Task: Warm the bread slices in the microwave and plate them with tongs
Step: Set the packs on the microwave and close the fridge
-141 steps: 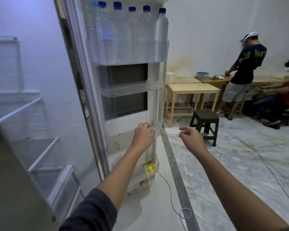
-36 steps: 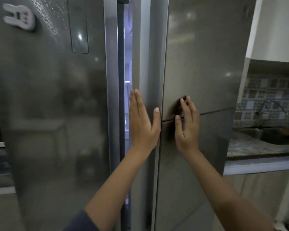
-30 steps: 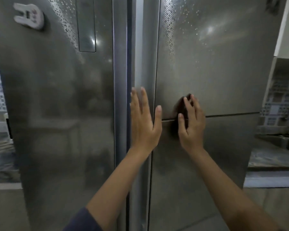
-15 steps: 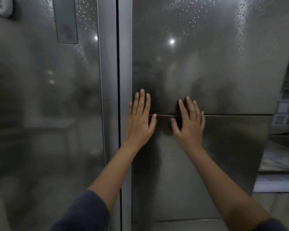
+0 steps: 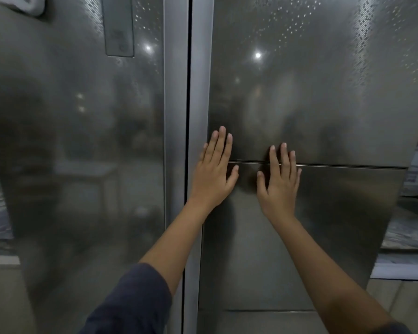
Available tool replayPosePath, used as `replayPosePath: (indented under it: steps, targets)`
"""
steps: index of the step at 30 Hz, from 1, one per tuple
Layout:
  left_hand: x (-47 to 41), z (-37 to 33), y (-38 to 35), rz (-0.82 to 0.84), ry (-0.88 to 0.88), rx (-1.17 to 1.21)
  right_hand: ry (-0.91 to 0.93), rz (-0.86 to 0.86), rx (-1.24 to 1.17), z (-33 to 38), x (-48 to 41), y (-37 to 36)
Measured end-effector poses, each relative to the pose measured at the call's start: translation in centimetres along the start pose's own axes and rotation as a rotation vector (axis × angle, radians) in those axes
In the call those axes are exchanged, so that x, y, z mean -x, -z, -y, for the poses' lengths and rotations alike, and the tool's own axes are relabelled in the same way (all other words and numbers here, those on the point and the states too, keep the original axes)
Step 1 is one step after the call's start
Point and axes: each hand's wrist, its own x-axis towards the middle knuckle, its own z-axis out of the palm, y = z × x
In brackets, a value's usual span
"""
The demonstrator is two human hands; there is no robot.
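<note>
A tall grey steel fridge fills the view, with both doors shut. My left hand [image 5: 214, 174] lies flat on the right door [image 5: 323, 104] near its inner edge, fingers spread, holding nothing. My right hand [image 5: 279, 183] presses flat on the same door beside it, across the horizontal seam. No bread, microwave, plate or tongs are in view.
The left fridge door [image 5: 70, 141] carries a dark rectangular panel [image 5: 118, 25] and a white magnet [image 5: 27, 4] at the top left. A marble counter [image 5: 410, 227] shows at the right edge, with tiled wall above it.
The right fridge door swung from wide open to fully shut, pushed by both flat hands. In the last half second the hands stayed pressed on it.
</note>
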Motion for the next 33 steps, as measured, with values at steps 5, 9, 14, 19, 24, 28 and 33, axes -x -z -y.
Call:
replayPosePath:
  steps: [5, 9, 14, 19, 24, 28, 33]
  targets:
    - [1.2, 0.3, 3.3, 0.203, 0.005, 0.066, -0.139, 0.125, -0.228, 3.1, 1.7, 1.2]
    - [4.6, 1.6, 7.6, 0.241, 0.085, 0.227, -0.261, 0.250, -0.364, 7.0, 4.7, 2.7]
    - [10.8, 5.0, 13.9, 0.249, 0.166, 0.256, -0.278, 0.316, -0.459, 14.6, 9.2, 4.2]
    - [18.0, 10.8, 20.1, 0.200, 0.351, 0.209, -0.261, 0.404, -0.552, 23.3, 14.2, 2.6]
    - [23.4, 18.0, 26.3, 0.186, 0.526, 0.144, -0.243, 0.518, -0.664, 33.3, 17.5, -0.9]
    - [26.2, 24.9, 31.1, 0.148, 0.643, 0.083, -0.188, 0.574, -0.759, 41.8, 18.8, -4.5]
    - [28.8, 34.6, 34.9, 0.092, 0.799, 0.046, -0.076, 0.683, -0.865, 50.8, 19.9, -11.3]
